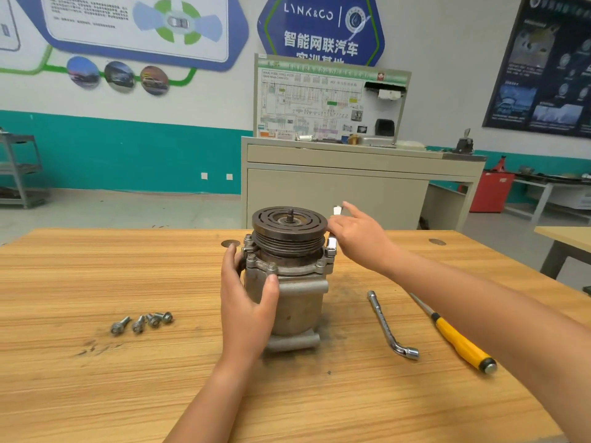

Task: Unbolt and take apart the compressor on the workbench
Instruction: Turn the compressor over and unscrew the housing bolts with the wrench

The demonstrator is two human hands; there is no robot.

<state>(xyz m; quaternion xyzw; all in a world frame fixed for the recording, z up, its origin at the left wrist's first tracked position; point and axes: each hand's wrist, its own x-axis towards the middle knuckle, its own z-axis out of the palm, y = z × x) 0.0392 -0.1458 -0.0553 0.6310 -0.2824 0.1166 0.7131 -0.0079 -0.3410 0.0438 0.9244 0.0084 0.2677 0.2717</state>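
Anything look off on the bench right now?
Nothing broken or spilled. Dark grime smears the bench right of the compressor, and scuff marks show near the four loose bolts. One bolt on the right stands raised out of the flange.

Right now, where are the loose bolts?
Head view: the loose bolts lie in a row on the workbench, left of the compressor and the left hand.

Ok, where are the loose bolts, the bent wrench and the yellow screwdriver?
Loose bolts (139, 324), head view, second bolt from the left.
L-shaped socket wrench (382, 318), head view, middle of its shaft.
Yellow-handled screwdriver (460, 342), head view, middle of its yellow handle.
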